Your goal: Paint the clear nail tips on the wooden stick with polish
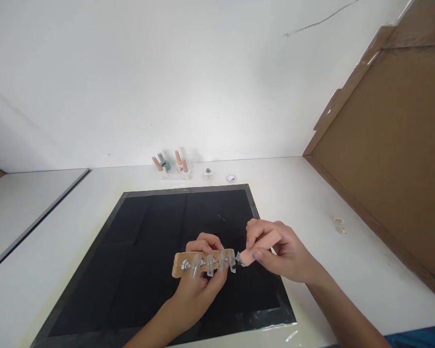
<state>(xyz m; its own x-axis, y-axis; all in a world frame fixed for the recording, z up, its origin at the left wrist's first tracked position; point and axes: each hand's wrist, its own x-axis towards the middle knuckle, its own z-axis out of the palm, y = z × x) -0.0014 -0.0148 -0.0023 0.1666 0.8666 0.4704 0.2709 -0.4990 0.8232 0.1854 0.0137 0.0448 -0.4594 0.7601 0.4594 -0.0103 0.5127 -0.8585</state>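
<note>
My left hand (pixel 199 295) is closed around a wooden nail-tip display stand (pixel 179 261), holding it above the black mat. Several clear false nails (pixel 210 265) stand in a row along it on small metal posts. A bare silvery post (pixel 184 264) shows at its left end. My right hand (pixel 284 251) pinches a nail polish brush (pixel 263 246) by its peach-pink cap. The dark bristle end points left, at the rightmost false nail (pixel 232 260); whether it touches the nail, I cannot tell.
A black mat (pixel 148 241) lies taped on the white table. Behind it stand nail polish bottles (pixel 183 169), an uncapped bottle (pixel 208 174) and a small round dish (pixel 231 178). Tape-like rings (pixel 339 224) lie at right, beside a cardboard panel (pixel 391 145). A white wall rises behind.
</note>
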